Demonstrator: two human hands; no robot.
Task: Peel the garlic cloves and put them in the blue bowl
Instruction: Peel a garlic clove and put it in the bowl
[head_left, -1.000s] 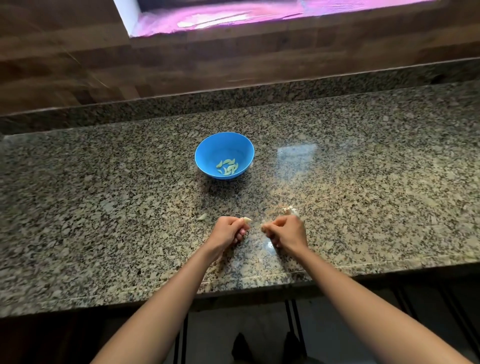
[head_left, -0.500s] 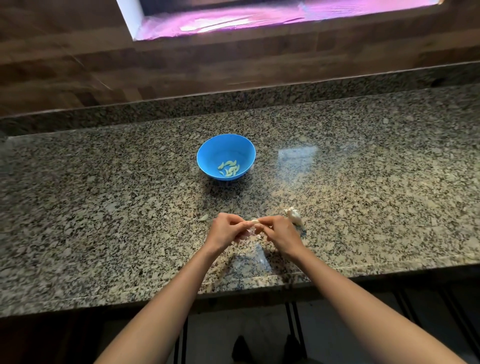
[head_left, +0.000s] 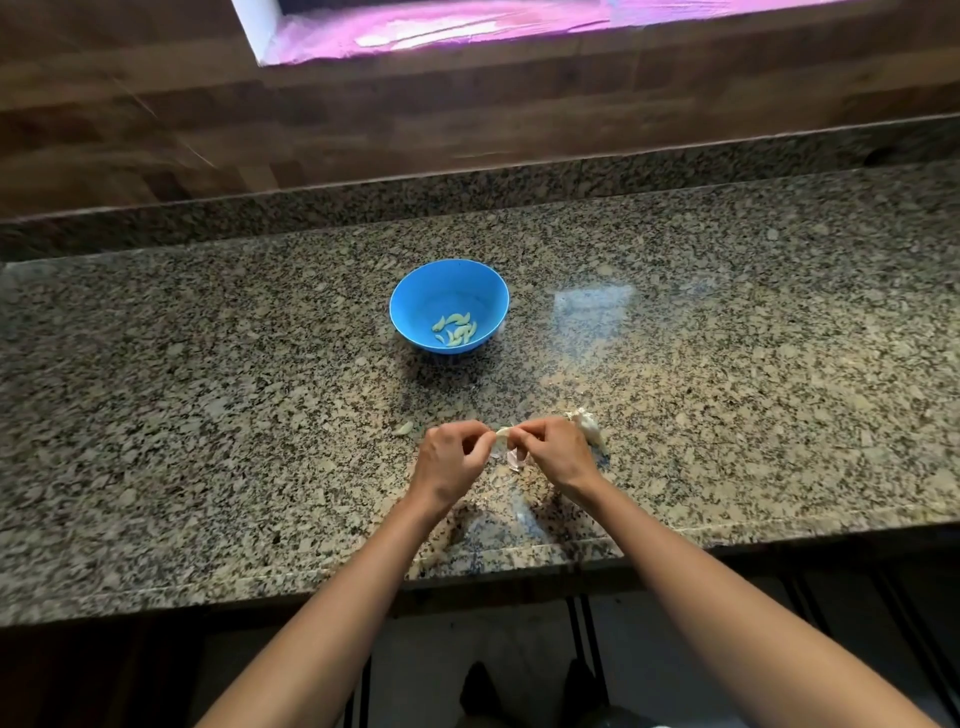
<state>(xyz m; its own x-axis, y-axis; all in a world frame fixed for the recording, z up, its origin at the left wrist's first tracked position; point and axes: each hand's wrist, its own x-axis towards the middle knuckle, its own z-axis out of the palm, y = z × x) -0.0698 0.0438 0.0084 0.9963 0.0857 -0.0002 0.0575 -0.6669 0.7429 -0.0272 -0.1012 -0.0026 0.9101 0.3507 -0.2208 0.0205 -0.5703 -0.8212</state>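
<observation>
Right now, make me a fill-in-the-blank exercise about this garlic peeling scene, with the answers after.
1. The bowl holding the peeled cloves is coloured ____.
2. The left hand and right hand pinch a garlic clove that is not yet in the ____.
3. The white garlic chunk lies on the counter beside the ____ hand.
Missing words: blue; bowl; right.
</observation>
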